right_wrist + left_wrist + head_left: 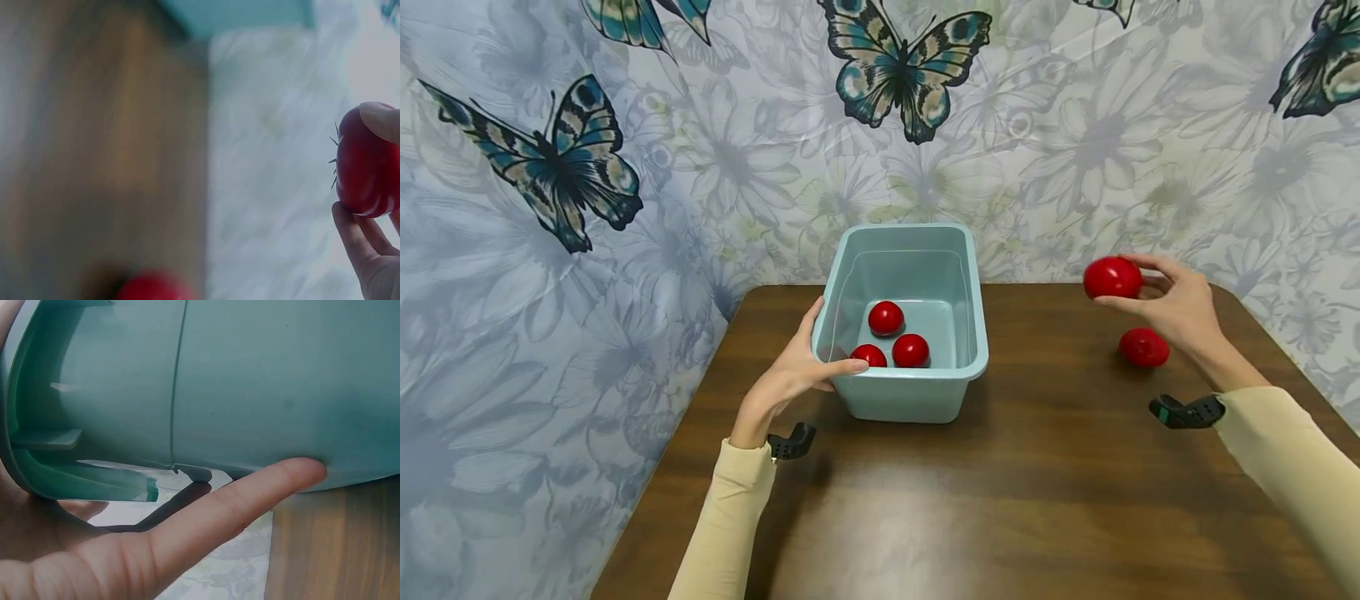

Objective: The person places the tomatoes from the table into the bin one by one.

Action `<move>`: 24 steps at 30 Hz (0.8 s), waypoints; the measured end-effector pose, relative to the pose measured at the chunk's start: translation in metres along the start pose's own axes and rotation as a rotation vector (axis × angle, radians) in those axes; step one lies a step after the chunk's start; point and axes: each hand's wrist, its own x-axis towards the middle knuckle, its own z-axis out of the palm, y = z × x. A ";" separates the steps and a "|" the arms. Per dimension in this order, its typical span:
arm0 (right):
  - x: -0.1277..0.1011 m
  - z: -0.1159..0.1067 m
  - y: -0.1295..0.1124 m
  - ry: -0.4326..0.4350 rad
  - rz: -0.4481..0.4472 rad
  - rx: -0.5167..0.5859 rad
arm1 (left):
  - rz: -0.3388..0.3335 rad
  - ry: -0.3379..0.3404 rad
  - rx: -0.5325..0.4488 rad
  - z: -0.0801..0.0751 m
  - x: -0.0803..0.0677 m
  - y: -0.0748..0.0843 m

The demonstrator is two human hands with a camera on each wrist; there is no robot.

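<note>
Round red plastic tomato (1112,277) pinched in right hand (1180,310) above brown wooden bench (1045,475) at 3 o'clock, stem end sideways. Left hand (790,377) gripping pale teal plastic tub (951,392), three red tomatoes (911,350) inside. Another tomato (1144,347) on bench; butterfly-print backdrop (730,158) behind

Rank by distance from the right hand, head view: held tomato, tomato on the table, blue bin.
1. Held tomato: pinched in the right hand, above the table.
2. Tomato on the table: just below the hand.
3. Blue bin: far to its left, at table centre.
</note>
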 end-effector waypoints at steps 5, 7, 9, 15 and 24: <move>0.034 0.050 -0.071 -0.047 -0.134 0.108 | -0.021 0.020 0.007 -0.002 -0.004 -0.001; 0.043 0.070 -0.094 -0.065 -0.184 0.144 | -0.020 0.016 0.009 -0.002 -0.004 -0.001; 0.049 0.090 -0.112 -0.083 -0.226 0.184 | -0.019 0.010 0.007 -0.003 -0.002 -0.001; 0.057 0.144 -0.141 -0.166 -0.271 0.269 | -0.023 0.001 0.042 -0.005 -0.001 -0.002; 0.062 0.176 -0.152 -0.195 -0.274 0.271 | -0.019 0.008 0.053 -0.006 0.000 -0.002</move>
